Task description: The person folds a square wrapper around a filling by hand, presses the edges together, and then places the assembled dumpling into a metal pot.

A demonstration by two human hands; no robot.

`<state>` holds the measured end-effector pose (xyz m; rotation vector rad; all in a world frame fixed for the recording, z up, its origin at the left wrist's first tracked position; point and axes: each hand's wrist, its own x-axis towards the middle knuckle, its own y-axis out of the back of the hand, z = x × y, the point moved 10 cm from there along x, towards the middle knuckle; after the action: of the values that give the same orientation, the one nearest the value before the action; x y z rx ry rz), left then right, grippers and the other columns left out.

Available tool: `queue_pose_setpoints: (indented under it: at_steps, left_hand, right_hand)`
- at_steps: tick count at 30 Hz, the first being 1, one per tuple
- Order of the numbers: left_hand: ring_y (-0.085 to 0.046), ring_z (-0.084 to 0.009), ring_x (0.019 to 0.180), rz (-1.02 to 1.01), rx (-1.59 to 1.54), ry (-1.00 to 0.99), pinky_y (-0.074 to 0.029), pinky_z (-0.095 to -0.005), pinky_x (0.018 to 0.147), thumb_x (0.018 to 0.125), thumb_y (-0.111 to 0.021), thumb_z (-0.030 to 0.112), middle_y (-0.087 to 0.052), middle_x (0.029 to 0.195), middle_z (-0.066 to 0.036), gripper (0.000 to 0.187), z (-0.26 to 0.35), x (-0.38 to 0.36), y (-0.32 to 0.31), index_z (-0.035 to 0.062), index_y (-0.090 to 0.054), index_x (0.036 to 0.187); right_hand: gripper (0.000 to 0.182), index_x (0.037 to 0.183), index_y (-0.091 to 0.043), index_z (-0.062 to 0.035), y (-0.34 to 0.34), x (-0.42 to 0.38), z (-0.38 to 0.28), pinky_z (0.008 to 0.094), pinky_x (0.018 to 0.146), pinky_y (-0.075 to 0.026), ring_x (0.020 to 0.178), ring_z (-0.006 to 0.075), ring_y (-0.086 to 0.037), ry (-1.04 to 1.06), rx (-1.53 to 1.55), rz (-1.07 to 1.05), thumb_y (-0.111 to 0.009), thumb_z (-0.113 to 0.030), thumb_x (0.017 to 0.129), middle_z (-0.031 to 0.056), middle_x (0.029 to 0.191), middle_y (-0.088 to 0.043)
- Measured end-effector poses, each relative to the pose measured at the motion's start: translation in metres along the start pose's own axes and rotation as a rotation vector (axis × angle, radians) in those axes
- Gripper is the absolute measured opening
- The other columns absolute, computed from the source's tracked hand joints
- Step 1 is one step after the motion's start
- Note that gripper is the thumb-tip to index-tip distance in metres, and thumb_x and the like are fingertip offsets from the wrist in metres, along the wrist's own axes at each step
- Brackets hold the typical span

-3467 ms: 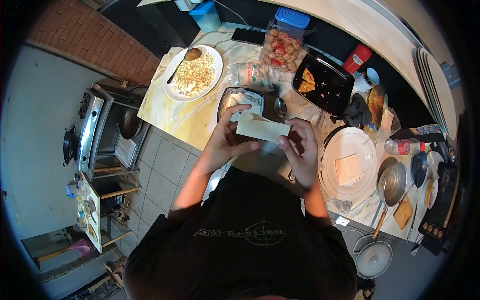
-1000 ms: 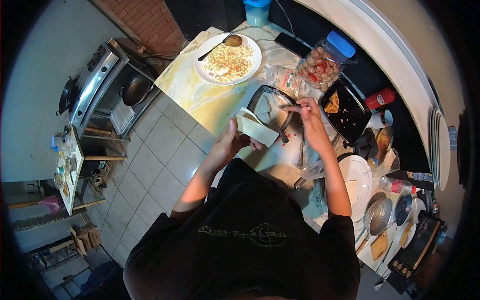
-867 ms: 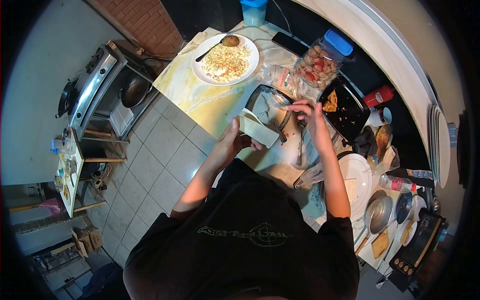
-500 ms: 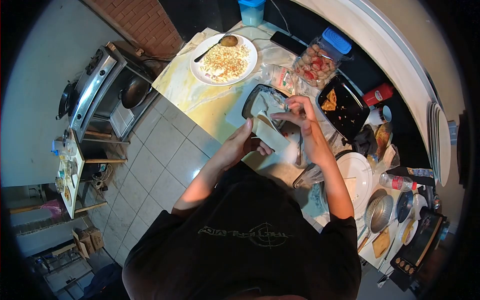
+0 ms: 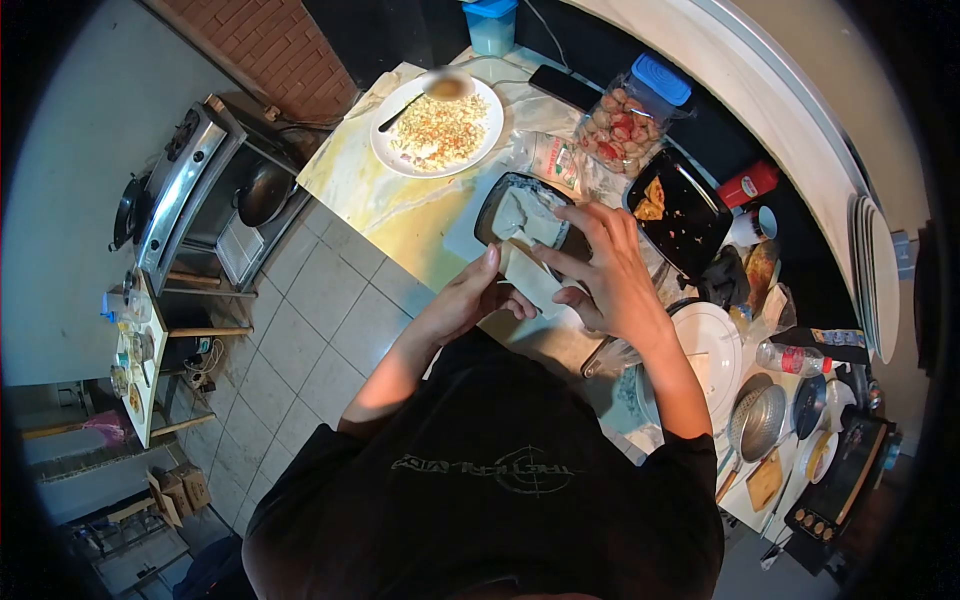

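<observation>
My left hand (image 5: 474, 301) holds a pale folded pastry wrapper (image 5: 527, 274), with the thumb on top and the fingers curled beneath it. From the other side, my right hand (image 5: 615, 275) has its thumb and index finger at the wrapper's edge, the other fingers bent above it. Just beyond the wrapper stands a black dish (image 5: 487, 214) with white paste (image 5: 525, 208) in it. A white plate (image 5: 384, 148) farther back bears a heap of chopped filling (image 5: 436, 128), a spoon (image 5: 398, 115) and a blurred brownish round thing (image 5: 448, 88).
A black tray (image 5: 697, 215) with orange-brown pieces lies right of the dish. Behind it are a bag of round items (image 5: 622, 128) and a phone-like black slab (image 5: 563, 88). Plates (image 5: 724, 335), a strainer (image 5: 762, 412) and a plastic bottle (image 5: 792, 358) crowd the right side.
My right hand has come down closer to the wrapper, its thumb now at the wrapper's edge. My left hand keeps its hold. The whole view has shifted slightly.
</observation>
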<state>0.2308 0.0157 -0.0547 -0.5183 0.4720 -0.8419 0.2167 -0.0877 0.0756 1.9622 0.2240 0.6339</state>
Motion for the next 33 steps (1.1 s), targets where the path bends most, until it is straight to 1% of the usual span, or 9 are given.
queue_pose_setpoints:
  at_steps: [2, 6, 8, 9, 11, 18, 20, 27, 33]
  left_hand:
    - [-0.065, -0.0245, 0.092, -0.007, 0.024, 0.015, -0.051, -0.0368, 0.083, 0.102, -0.028, 0.057, -0.059, 0.109, -0.015, 0.063, 0.001, -0.001, -0.002, 0.0041, -0.039, 0.134]
    - [-0.064, -0.0243, 0.093, -0.001, 0.064, 0.014, -0.051, -0.0368, 0.084, 0.103, -0.027, 0.057, -0.059, 0.109, -0.015, 0.062, 0.001, -0.002, -0.007, 0.0043, -0.039, 0.134]
    - [-0.065, -0.0237, 0.089, 0.086, 0.094, 0.020, -0.050, -0.0354, 0.083, 0.100, -0.027, 0.062, -0.066, 0.098, -0.018, 0.070, 0.003, -0.004, -0.005, 0.0016, -0.046, 0.131]
    - [-0.065, -0.0237, 0.089, 0.086, 0.094, 0.020, -0.050, -0.0354, 0.083, 0.100, -0.027, 0.062, -0.066, 0.098, -0.018, 0.070, 0.003, -0.003, -0.004, 0.0016, -0.046, 0.131]
    - [-0.064, -0.0232, 0.094, 0.016, 0.057, -0.056, -0.051, -0.0365, 0.085, 0.103, -0.027, 0.056, -0.060, 0.109, -0.014, 0.062, 0.009, -0.001, -0.005, 0.0042, -0.040, 0.135]
    - [-0.064, -0.0212, 0.096, 0.004, 0.049, -0.066, -0.051, -0.0348, 0.086, 0.104, -0.026, 0.056, -0.062, 0.109, -0.014, 0.062, 0.007, -0.004, 0.003, 0.0030, -0.044, 0.132]
    - [-0.063, -0.0209, 0.096, 0.017, 0.043, -0.071, -0.051, -0.0343, 0.086, 0.104, -0.025, 0.056, -0.062, 0.109, -0.013, 0.063, 0.008, -0.005, 0.002, 0.0022, -0.047, 0.129]
    - [-0.063, -0.0207, 0.095, 0.033, 0.030, -0.119, -0.050, -0.0343, 0.086, 0.104, -0.026, 0.054, -0.062, 0.108, -0.012, 0.062, 0.017, -0.007, -0.001, 0.0019, -0.047, 0.129]
    - [-0.061, -0.0195, 0.099, 0.008, -0.004, -0.147, -0.049, -0.0333, 0.089, 0.105, -0.029, 0.051, -0.060, 0.115, -0.012, 0.058, 0.014, -0.003, -0.009, 0.0017, -0.044, 0.133]
  right_hand:
    - [0.057, 0.116, -0.073, -0.0216, -0.001, -0.002, 0.001, 0.0479, 0.105, -0.034, 0.125, 0.0352, -0.040, -0.014, 0.026, -0.010, -0.080, -0.018, 0.060, 0.0100, 0.139, -0.045]
    - [0.057, 0.116, -0.072, -0.0207, 0.000, 0.001, -0.001, 0.0483, 0.105, -0.034, 0.125, 0.0349, -0.041, -0.027, 0.042, 0.038, -0.081, -0.019, 0.059, 0.0096, 0.138, -0.046]
    - [0.057, 0.115, -0.072, -0.0191, -0.001, 0.003, -0.004, 0.0485, 0.104, -0.035, 0.124, 0.0346, -0.041, -0.011, 0.023, 0.033, -0.081, -0.019, 0.058, 0.0092, 0.138, -0.046]
    - [0.057, 0.115, -0.072, -0.0191, 0.000, 0.002, -0.004, 0.0485, 0.104, -0.035, 0.124, 0.0346, -0.041, -0.011, 0.023, 0.033, -0.081, -0.019, 0.058, 0.0092, 0.138, -0.046]
    - [0.046, 0.107, -0.073, -0.0154, 0.004, 0.001, -0.008, 0.0474, 0.100, -0.036, 0.121, 0.0344, -0.042, 0.031, 0.007, 0.044, -0.081, -0.032, 0.065, 0.0086, 0.135, -0.048]
    - [0.044, 0.101, -0.072, -0.0120, 0.008, -0.005, -0.011, 0.0483, 0.100, -0.037, 0.119, 0.0358, -0.043, 0.042, 0.036, 0.030, -0.082, -0.032, 0.063, 0.0093, 0.134, -0.049]
    - [0.053, 0.106, -0.074, -0.0143, 0.007, -0.004, -0.009, 0.0476, 0.102, -0.036, 0.125, 0.0341, -0.041, 0.005, 0.075, 0.008, -0.083, -0.022, 0.055, 0.0094, 0.138, -0.047]
    - [0.057, 0.110, -0.073, -0.0154, 0.009, -0.008, -0.015, 0.0482, 0.101, -0.037, 0.124, 0.0350, -0.042, -0.006, 0.024, -0.012, -0.084, -0.023, 0.054, 0.0096, 0.138, -0.047]
    - [0.061, 0.114, -0.071, -0.0173, 0.011, -0.009, -0.017, 0.0486, 0.100, -0.038, 0.124, 0.0358, -0.041, -0.026, 0.005, -0.043, -0.084, -0.024, 0.055, 0.0093, 0.138, -0.047]
